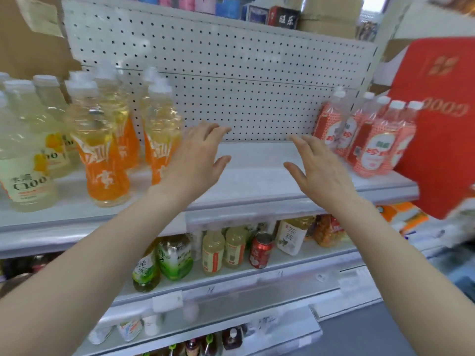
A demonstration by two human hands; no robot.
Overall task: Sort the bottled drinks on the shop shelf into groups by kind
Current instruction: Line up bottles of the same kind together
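On the white shelf (257, 181) stand three groups of bottles. Pale yellow bottles with white labels (25, 155) are at the far left. Orange-labelled bottles (105, 150) stand beside them. Red-and-white labelled bottles (370, 140) are at the right end. My left hand (198, 158) hovers with fingers spread just right of the orange-labelled bottles and holds nothing. My right hand (318, 168) is raised with straight fingers, left of the red-and-white bottles, also holding nothing. The two hands face each other over the bare middle of the shelf.
A white pegboard (231, 73) backs the shelf. A red carton (442, 124) stands at the right. The shelf below carries green tea bottles (174, 258), pale drink bottles (223, 250) and a red can (261, 250). Boxes line the top shelf.
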